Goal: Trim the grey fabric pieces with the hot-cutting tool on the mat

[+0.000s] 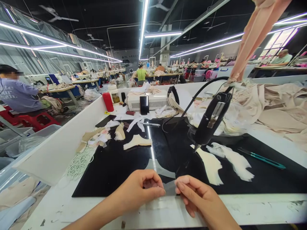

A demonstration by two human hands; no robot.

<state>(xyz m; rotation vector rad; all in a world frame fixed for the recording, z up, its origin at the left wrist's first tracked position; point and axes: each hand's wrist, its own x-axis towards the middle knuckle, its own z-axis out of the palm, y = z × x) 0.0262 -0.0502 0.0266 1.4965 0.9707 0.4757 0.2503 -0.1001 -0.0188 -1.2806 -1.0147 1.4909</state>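
Observation:
My left hand [146, 188] is closed in a pinch at the left edge of a thin, see-through greyish fabric piece [170, 187] with curved edges. Opposite it, my right hand [195, 195] pinches the same piece between thumb and fingers. The sheer piece spans the gap between both hands, over the front edge of a black mat [115, 179]. Beyond the hands lie a cream curved fabric piece [137, 141], another cream piece [211, 164] and a stack of white sheer pieces [236, 161]. A black handheld tool [212, 118] hangs tip down above the mat.
Teal tweezers [261, 158] lie at right, silver tweezers [151, 124] farther back. At left are a coil of pale green cord [80, 163] and scraps. A phone [144, 105] stands before a white box [158, 100]. Beige fabric [275, 108] is heaped right. A co-worker [19, 91] sits left.

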